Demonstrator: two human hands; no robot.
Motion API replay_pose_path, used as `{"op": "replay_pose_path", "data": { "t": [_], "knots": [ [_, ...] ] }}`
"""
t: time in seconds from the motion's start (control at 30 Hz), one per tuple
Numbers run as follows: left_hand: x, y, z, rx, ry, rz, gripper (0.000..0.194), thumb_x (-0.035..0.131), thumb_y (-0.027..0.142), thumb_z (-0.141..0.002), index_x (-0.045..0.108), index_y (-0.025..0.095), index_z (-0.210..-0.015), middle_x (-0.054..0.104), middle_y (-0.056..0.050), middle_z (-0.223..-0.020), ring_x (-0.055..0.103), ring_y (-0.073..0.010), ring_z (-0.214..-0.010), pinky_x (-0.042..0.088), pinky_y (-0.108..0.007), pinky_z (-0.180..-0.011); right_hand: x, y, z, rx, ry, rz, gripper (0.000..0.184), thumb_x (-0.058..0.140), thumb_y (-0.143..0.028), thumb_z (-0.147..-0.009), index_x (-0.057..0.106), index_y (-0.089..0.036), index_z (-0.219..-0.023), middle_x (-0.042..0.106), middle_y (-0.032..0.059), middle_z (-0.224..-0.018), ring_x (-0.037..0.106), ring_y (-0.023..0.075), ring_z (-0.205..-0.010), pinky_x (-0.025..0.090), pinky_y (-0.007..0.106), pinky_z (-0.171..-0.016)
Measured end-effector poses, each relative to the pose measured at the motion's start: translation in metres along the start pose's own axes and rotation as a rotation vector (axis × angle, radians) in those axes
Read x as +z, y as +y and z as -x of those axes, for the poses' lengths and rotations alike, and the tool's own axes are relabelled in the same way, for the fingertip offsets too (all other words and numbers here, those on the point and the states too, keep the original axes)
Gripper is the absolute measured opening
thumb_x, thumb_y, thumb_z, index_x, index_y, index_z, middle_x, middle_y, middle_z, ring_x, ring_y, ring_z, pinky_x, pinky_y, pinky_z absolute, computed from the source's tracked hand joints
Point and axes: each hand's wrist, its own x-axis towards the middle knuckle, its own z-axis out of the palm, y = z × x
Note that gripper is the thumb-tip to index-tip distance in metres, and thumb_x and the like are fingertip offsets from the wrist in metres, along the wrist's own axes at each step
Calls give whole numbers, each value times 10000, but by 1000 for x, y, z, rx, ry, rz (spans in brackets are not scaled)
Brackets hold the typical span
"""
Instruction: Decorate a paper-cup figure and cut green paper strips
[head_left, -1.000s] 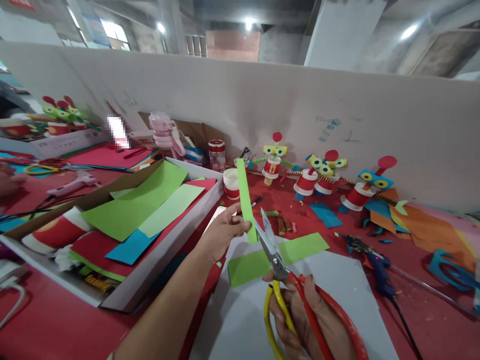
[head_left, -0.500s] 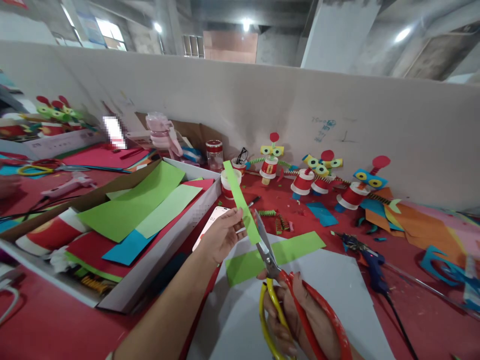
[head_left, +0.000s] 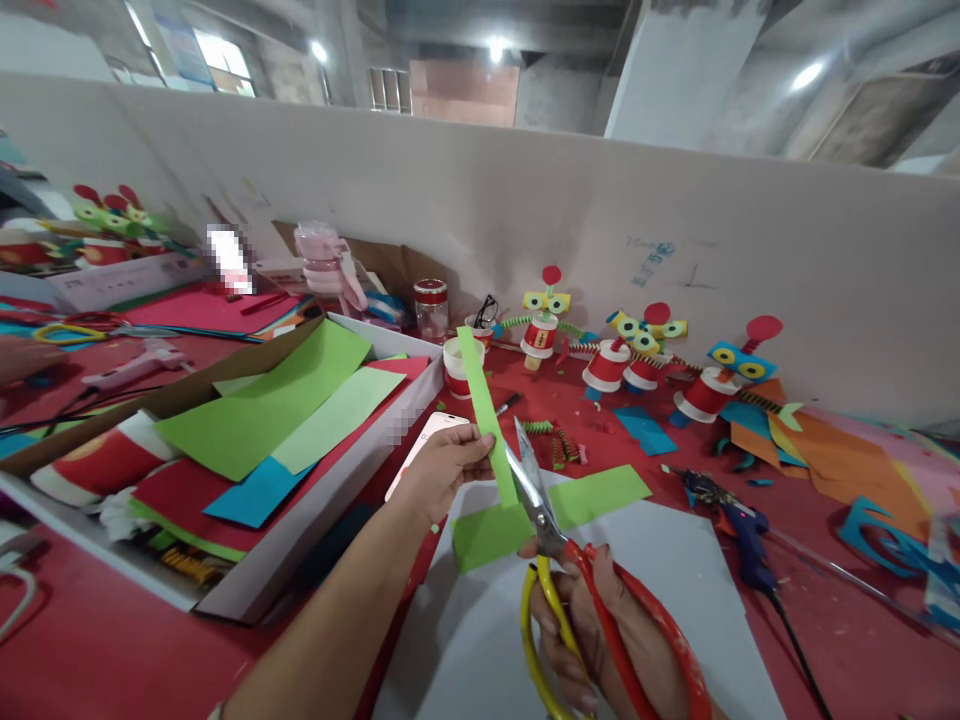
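My left hand pinches a narrow light-green paper strip, which stands up at a slant. In my right hand is a pair of scissors with one yellow and one red handle. Their blades are parted and point up, right beside the strip's lower right edge. Whether the blades touch the paper I cannot tell. Below them a wider green paper strip lies across a white sheet. A phone is partly hidden behind my left hand.
On the left stands a box with coloured paper and a paper cup. Paper-cup figures line the partition. At right lie a glue gun with its cord and orange paper. Another person's hand shows at the far left.
The green strip has dropped slightly and shifted right in my left hand. The scissor blades have opened a little wider beside it.
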Motion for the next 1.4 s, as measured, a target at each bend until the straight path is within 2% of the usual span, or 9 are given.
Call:
{"op": "replay_pose_path", "data": {
  "t": [0.07, 0.27, 0.37, 0.5, 0.63, 0.8, 1.03, 1.27, 1.4],
  "knots": [
    [-2, 1, 1, 0, -8, 9, 264, 850, 295, -610, 660, 128, -684, 677, -33, -635, 624, -118, -560, 553, -235, -593, -3, 2, 0, 3, -20, -7, 553, 431, -703, -870, 521, -219, -1122, 553, -5, -767, 405, 64, -474, 372, 160, -374],
    [3, 3, 2, 14, -82, 121, 302, 800, 178, -673, 677, 179, -949, 718, -15, -762, 669, -130, -647, 565, -238, -638, -6, 4, 0, -8, -4, 6, 535, 412, -682, -892, 499, -221, -1151, 540, -6, -768, 400, 64, -478, 373, 155, -375],
    [8, 3, 2, 21, -2, 230, 101, 721, 184, -763, 659, 142, -831, 722, -47, -778, 675, -129, -656, 557, -223, -635, -3, 3, -1, 1, -19, 44, 555, 446, -706, -862, 505, -218, -1121, 535, -8, -766, 397, 56, -475, 365, 147, -370],
    [11, 3, 1, 34, 115, 273, 79, 630, 186, -844, 601, 162, -775, 700, -35, -688, 651, -122, -569, 540, -221, -570, 1, 2, -2, 43, -39, 59, 574, 467, -727, -837, 494, -227, -1118, 537, -11, -765, 403, 55, -476, 354, 139, -359],
    [12, 0, 3, 32, 102, 260, 73, 640, 143, -824, 606, 151, -760, 693, -32, -684, 647, -111, -579, 534, -206, -581, 4, 2, -2, 15, 7, 53, 561, 457, -716, -851, 497, -220, -1111, 547, -13, -751, 402, 53, -473, 370, 144, -375],
    [13, -1, 4, -22, 49, 196, 139, 750, 183, -732, 621, 140, -699, 665, -9, -637, 607, -89, -533, 526, -195, -558, 6, 2, -1, 6, 13, 43, 555, 463, -710, -852, 512, -221, -1109, 540, -23, -738, 395, 53, -460, 370, 151, -372],
    [5, 2, 2, -13, 96, 127, 189, 789, 207, -681, 613, 141, -692, 661, -11, -621, 612, -103, -535, 521, -209, -541, 6, 1, 2, -14, 36, 81, 563, 441, -706, -865, 512, -221, -1142, 524, -20, -746, 375, 56, -449, 341, 167, -371],
    [10, 0, 5, -6, -35, 158, 228, 802, 216, -679, 640, 158, -828, 667, 11, -674, 621, -92, -575, 531, -200, -588, 3, 1, 2, -12, 9, 101, 560, 349, -701, -900, 538, -190, -1030, 483, -23, -680, 380, 65, -458, 337, 170, -383],
    [16, 1, 5, 50, 86, 255, 185, 758, 232, -737, 586, 172, -772, 670, 12, -673, 627, -97, -571, 519, -199, -575, 3, 3, 1, -8, 45, 115, 566, 410, -712, -872, 513, -209, -1113, 500, -23, -733, 362, 60, -459, 332, 165, -372]
  ]
}}
